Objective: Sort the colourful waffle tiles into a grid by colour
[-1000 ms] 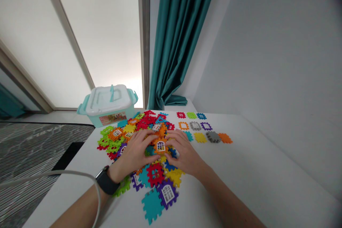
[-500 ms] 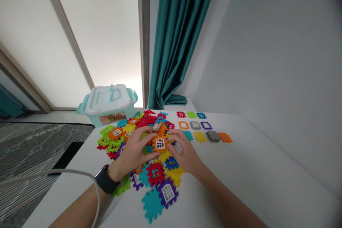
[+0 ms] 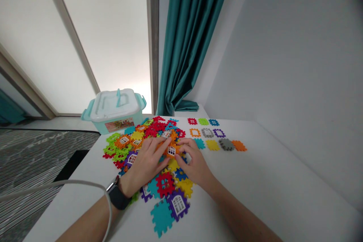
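An orange interlocking building tile [image 3: 171,151] with a white window in it is between my hands, over the pile of mixed tiles. My left hand [image 3: 150,160] grips its left side, fingers over the upper edge and thumb below. On the right side, my right hand [image 3: 195,163] pinches the tile between thumb and fingers. Just behind it lie more orange tiles and one with a white window [image 3: 166,134]. Nearer to me are a red tile [image 3: 165,184], a purple tile with a white window [image 3: 178,203] and a plain teal tile [image 3: 161,217].
Small tiles lie in rows at the right, among them a grey one [image 3: 226,144] and an orange one [image 3: 239,146]. A lidded teal tub [image 3: 117,111] stands at the back left. A pale cable [image 3: 82,182] crosses my left forearm. A wall rises on the right.
My left hand has shifted slightly right and its fingers have closed further over the orange tile. The tile has tilted and moved a little right. My right fingers have closed in on its edge.
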Available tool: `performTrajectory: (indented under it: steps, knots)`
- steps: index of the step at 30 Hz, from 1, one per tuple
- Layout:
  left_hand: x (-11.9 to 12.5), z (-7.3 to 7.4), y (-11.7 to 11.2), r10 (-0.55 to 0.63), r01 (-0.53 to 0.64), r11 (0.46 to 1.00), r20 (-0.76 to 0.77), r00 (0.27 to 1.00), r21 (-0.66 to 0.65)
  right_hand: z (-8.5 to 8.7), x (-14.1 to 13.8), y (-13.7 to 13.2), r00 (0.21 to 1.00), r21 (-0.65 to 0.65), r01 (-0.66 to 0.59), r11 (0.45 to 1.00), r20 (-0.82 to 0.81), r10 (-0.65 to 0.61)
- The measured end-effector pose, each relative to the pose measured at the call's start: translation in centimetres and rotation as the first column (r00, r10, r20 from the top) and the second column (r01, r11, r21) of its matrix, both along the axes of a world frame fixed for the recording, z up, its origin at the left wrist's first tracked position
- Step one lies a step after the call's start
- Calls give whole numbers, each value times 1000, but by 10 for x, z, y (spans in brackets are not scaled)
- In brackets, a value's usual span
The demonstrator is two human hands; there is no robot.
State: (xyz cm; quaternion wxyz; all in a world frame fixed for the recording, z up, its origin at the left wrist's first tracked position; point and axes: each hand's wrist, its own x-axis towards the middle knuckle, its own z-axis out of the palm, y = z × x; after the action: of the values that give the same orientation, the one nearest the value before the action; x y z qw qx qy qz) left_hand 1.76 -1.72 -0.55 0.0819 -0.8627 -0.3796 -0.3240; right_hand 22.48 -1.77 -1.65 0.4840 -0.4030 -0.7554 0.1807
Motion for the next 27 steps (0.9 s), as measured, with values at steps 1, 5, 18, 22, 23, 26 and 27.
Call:
performTrajectory:
  steps: [1,5,18,22,23,26,27]
  knots:
    - [0,0,0,-3,3,1000,-15,1000,2,0,-1,0,1000,12,2,1000,8,-3]
    - [-1,2,-2,-25,25,1000,-59,998,12,-2,-3,-1,999,32,19,999,28,-20]
    - [-1,1,0,-192,244,959,305,933,-144,8,-3,-7,997,-40,-72,997,-8,71]
    - [0,2,-2,-245,318,935,363,899,-158,6,-2,-5,999,-76,-41,996,1,41]
    - [0,2,-2,-249,326,931,371,895,-163,5,-1,-4,999,-88,-40,995,7,41]
    - [0,4,-3,-241,329,928,390,889,-174,-1,-1,-2,999,-114,-37,993,13,39]
    - [0,4,-3,-238,327,929,392,888,-176,-2,-1,-1,999,-124,-37,992,8,38]
